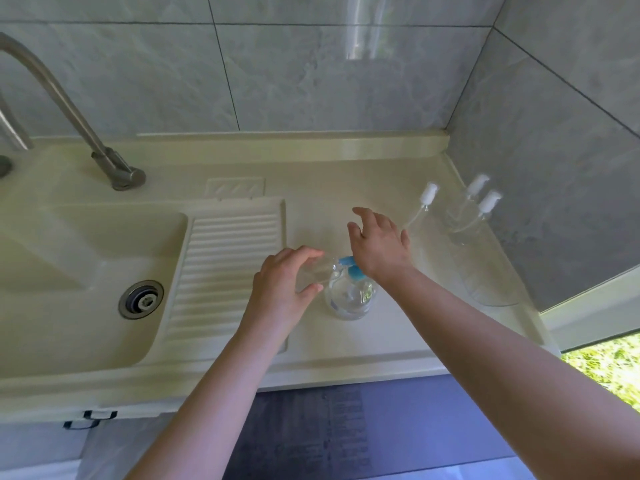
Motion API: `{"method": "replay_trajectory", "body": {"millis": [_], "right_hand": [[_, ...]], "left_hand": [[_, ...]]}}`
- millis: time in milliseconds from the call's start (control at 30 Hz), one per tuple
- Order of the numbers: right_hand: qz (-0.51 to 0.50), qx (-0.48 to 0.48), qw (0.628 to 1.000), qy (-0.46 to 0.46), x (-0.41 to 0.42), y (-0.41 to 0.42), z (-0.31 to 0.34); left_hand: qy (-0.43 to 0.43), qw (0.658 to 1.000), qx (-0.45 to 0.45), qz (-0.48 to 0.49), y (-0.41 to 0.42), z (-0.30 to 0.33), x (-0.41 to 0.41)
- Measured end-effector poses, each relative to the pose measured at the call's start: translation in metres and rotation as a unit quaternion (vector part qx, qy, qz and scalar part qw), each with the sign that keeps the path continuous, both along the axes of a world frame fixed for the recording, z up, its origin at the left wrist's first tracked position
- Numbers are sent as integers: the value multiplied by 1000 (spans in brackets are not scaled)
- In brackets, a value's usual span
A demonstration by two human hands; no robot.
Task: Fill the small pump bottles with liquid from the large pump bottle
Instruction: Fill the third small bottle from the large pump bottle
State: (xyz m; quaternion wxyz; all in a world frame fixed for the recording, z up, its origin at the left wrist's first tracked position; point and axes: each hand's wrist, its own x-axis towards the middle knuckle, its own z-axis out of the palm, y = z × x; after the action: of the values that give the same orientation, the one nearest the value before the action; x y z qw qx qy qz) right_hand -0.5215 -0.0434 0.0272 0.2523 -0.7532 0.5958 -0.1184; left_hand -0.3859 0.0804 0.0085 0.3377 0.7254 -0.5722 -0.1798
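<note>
The large pump bottle [349,296] stands on the counter [381,344]. The left hand [282,292] grips one small clear bottle [317,273] at its nozzle. The right hand [379,240] hovers, fingers spread. Two capped small bottles [476,216] and one loose pump [424,200] stand apart.

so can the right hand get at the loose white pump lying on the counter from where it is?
Probably yes. The right hand is open, heel on the large pump bottle, and the loose pump lies just beyond its fingers with bare counter between.
</note>
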Motion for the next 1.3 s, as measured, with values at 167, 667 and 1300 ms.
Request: {"method": "replay_trajectory", "body": {"millis": [167,667,1300], "right_hand": [[26,-2,1000,7,-2,-5,4],[-3,-7,1000,-20,-1,2,-7],[-7,37,999,-39,-7,-9,10]], "left_hand": [[0,1000,0,5,-1,2,-1],[-20,1000,-2,20,-1,6,-6],[-10,1000,-2,18,0,6,-7]]}}
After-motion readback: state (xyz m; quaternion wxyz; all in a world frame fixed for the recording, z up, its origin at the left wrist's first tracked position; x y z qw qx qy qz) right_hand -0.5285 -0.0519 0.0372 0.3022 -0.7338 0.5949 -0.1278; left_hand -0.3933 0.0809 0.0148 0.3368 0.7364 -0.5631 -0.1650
